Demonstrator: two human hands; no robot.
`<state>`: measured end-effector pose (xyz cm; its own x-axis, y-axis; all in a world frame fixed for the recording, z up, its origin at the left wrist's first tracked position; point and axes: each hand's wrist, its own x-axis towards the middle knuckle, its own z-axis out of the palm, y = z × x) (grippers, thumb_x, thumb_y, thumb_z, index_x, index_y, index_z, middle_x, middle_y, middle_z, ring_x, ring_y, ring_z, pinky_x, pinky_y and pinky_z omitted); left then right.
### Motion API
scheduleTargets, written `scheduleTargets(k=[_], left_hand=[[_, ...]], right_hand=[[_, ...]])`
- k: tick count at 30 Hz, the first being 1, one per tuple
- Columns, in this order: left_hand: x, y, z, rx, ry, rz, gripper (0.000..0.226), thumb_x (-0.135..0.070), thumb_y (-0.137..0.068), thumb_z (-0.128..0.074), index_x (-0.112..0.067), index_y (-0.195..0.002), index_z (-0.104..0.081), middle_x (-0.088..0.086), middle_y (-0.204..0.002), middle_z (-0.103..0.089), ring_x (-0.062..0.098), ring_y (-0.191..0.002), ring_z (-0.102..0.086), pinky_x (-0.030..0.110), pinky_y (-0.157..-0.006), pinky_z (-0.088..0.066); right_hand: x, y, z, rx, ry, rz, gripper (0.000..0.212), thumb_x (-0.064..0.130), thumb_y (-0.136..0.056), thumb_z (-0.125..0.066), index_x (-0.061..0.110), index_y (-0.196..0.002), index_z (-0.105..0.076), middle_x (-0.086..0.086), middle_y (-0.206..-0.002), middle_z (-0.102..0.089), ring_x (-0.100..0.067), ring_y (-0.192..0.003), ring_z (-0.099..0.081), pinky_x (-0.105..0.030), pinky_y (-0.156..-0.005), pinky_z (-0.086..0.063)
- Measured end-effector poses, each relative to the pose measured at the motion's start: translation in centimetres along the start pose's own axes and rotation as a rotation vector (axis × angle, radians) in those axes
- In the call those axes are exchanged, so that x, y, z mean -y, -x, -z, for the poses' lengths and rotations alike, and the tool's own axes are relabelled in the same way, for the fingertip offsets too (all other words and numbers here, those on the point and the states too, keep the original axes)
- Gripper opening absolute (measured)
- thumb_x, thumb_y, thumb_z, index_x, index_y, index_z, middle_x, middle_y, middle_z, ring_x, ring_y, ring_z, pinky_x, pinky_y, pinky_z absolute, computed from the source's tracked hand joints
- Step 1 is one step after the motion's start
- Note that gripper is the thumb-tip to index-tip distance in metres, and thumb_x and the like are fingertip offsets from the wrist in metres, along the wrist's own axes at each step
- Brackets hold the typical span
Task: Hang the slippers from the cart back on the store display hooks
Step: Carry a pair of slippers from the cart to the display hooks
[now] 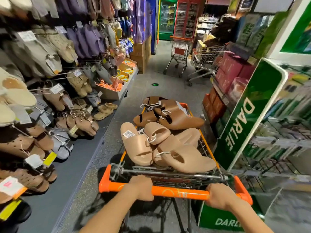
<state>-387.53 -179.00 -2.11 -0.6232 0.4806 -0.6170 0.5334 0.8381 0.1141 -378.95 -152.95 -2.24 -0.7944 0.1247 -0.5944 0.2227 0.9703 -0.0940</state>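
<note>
A wire shopping cart with an orange handle [178, 192] stands in front of me in the aisle. Piled in it are tan slippers [168, 148] at the near end and darker brown slippers [173, 113] at the far end, all with white plastic hangers. My left hand [142, 187] grips the handle left of centre. My right hand [218, 195] grips it near the right end. The slipper display [50, 98] with its hooks runs along the left wall, hung with beige, brown, grey and purple pairs carrying price tags.
A green Darlie stand [249, 115] sits close on the cart's right, with red boxes behind it. Two other carts [180, 52] stand further down the aisle near drink fridges. A low dark shelf ledge [70, 165] runs along the left.
</note>
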Motion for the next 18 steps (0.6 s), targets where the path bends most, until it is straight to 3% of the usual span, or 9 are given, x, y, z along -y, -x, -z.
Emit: scheduleTargets(k=[3,5,6,8,10,12,14,18], left_hand=[[0.7,-0.8,1.6,0.283,0.157,0.015,0.028,-0.038,-0.085,-0.060,-0.014,-0.072,-0.053,0.001,-0.066,-0.054,0.014,-0.054,-0.050,0.026,-0.053,-0.039],[0.9,-1.1,3.3,0.490,0.285,0.037,0.027,-0.038,-0.089,-0.058,-0.011,-0.089,-0.062,0.012,-0.082,-0.068,0.011,-0.058,-0.061,0.025,-0.062,-0.045],[1.0,-1.3,4.2,0.531,0.305,0.031,0.032,-0.038,-0.090,-0.056,-0.009,-0.100,-0.064,0.016,-0.100,-0.069,0.014,-0.073,-0.066,0.028,-0.072,-0.048],[1.2,-1.8,6.5,0.421,0.331,0.016,0.039,-0.036,-0.092,-0.052,-0.007,-0.117,-0.058,0.015,-0.117,-0.063,0.021,-0.098,-0.062,0.034,-0.086,-0.047],[1.5,-2.5,9.0,0.086,0.366,0.008,0.029,-0.030,-0.092,-0.049,-0.009,-0.108,-0.061,0.011,-0.110,-0.063,0.020,-0.092,-0.057,0.030,-0.079,-0.045],[1.8,-3.3,11.0,-0.265,0.403,0.057,0.022,-0.027,-0.091,-0.046,-0.012,-0.098,-0.061,0.009,-0.103,-0.063,0.022,-0.092,-0.059,0.031,-0.074,-0.044],[1.6,-4.5,11.7,-0.424,0.452,0.114,0.027,-0.027,-0.092,-0.044,-0.011,-0.106,-0.060,0.009,-0.100,-0.062,0.027,-0.098,-0.060,0.033,-0.074,-0.045],[0.1,-7.2,9.5,-0.428,0.578,0.178,0.032,-0.025,-0.094,-0.042,-0.007,-0.116,-0.055,0.011,-0.103,-0.064,0.027,-0.096,-0.061,0.029,-0.069,-0.042]], right_hand=[[0.0,-0.7,2.1,0.261,-0.066,0.022,0.013,0.035,-0.068,-0.064,0.027,-0.065,-0.054,0.004,-0.082,-0.062,-0.017,-0.087,-0.061,-0.025,-0.069,-0.043],[0.3,-0.7,4.6,0.354,-0.106,0.042,0.017,0.043,-0.074,-0.066,0.032,-0.085,-0.059,0.004,-0.097,-0.062,-0.012,-0.092,-0.056,-0.025,-0.080,-0.044],[0.6,-0.6,6.2,0.319,-0.122,0.067,0.019,0.042,-0.078,-0.064,0.030,-0.092,-0.059,0.008,-0.096,-0.059,-0.009,-0.092,-0.054,-0.022,-0.081,-0.044],[1.6,-0.6,9.4,0.031,-0.167,0.131,0.007,0.031,-0.085,-0.058,0.025,-0.088,-0.057,0.013,-0.084,-0.056,-0.008,-0.085,-0.054,-0.017,-0.068,-0.042],[2.8,-1.7,11.9,-0.345,-0.348,0.128,0.014,0.021,-0.085,-0.055,0.020,-0.071,-0.053,0.006,-0.072,-0.057,-0.014,-0.075,-0.056,-0.023,-0.059,-0.039],[4.2,-3.7,13.4,-0.584,-0.467,0.104,0.024,0.018,-0.086,-0.052,0.017,-0.063,-0.045,0.000,-0.067,-0.055,-0.021,-0.071,-0.054,-0.030,-0.058,-0.035],[5.5,-6.2,13.8,-0.610,-0.504,0.051,0.018,0.021,-0.088,-0.051,0.013,-0.073,-0.048,-0.003,-0.074,-0.054,-0.025,-0.080,-0.053,-0.030,-0.064,-0.035],[6.8,-11.0,12.4,-0.577,-0.491,-0.040,0.025,0.029,-0.088,-0.051,0.005,-0.093,-0.057,-0.015,-0.096,-0.062,-0.033,-0.092,-0.059,-0.035,-0.079,-0.049]])
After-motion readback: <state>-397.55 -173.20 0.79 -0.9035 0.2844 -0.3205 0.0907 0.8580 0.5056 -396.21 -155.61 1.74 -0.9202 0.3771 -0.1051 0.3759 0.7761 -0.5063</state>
